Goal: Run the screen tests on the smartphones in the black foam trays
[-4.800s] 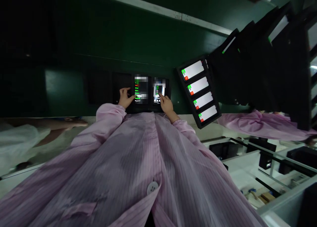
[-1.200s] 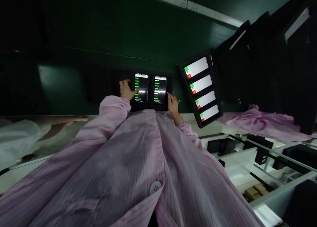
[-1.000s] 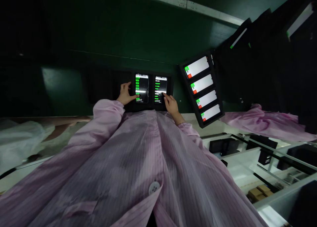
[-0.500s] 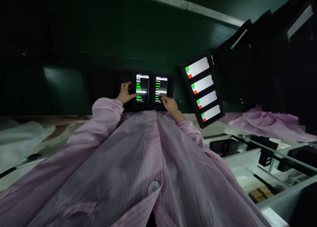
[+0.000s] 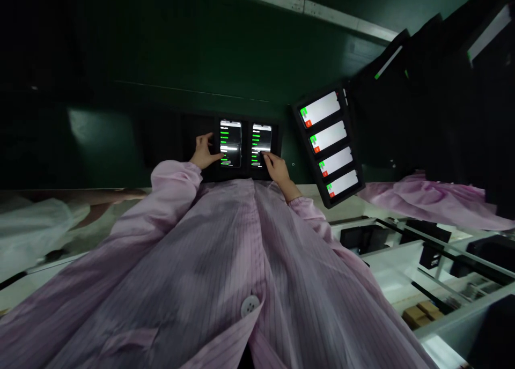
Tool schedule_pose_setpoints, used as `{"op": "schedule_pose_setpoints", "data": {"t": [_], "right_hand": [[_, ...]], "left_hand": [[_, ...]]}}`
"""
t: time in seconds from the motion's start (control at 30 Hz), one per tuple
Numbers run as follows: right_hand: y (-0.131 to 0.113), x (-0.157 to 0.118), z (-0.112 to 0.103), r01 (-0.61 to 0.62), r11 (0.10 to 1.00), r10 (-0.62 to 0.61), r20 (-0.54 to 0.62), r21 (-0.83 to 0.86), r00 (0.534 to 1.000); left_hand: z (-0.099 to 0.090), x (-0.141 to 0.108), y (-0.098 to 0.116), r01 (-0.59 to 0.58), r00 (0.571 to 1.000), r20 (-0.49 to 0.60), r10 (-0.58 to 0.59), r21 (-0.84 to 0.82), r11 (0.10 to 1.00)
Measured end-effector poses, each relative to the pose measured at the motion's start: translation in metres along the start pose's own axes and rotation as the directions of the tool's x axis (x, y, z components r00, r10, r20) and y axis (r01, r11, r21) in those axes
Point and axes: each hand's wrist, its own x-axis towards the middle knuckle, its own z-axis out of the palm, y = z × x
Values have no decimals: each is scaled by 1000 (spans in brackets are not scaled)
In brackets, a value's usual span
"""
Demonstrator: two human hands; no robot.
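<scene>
Two phones with lit dark screens and green text lie in a black tray [image 5: 246,170] in front of me. My left hand [image 5: 204,152] is beside the left phone [image 5: 230,138], thumb at its lower left edge and the fingers apart on the tray's divider. My right hand [image 5: 276,168] has its fingertips at the lower right part of the right phone [image 5: 261,138]; its fingers are close together, and nothing is seen held in them.
A tilted black tray [image 5: 326,193] with several white-screened phones [image 5: 329,137] stands to the right on the green table [image 5: 181,47]. Further right are more dark trays and a pink sleeve [image 5: 434,197]. Another person's arm [image 5: 100,198] shows at left.
The left phone's screen now shows fewer green lines, spaced like the right one's. My right hand has shifted very slightly; my left hand is almost unmoved.
</scene>
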Motion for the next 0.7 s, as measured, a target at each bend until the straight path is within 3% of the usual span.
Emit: {"op": "schedule_pose_setpoints", "data": {"t": [0.33,0.7], "right_hand": [[4,-7,6,80,996,-70,-196,46,978],[8,-9,6,39,999,-36,-184,13,982]], "left_hand": [[6,4,10,38,985,-167,-50,-76,996],[26,22,16,101,924,-374,-82,31,994]]}}
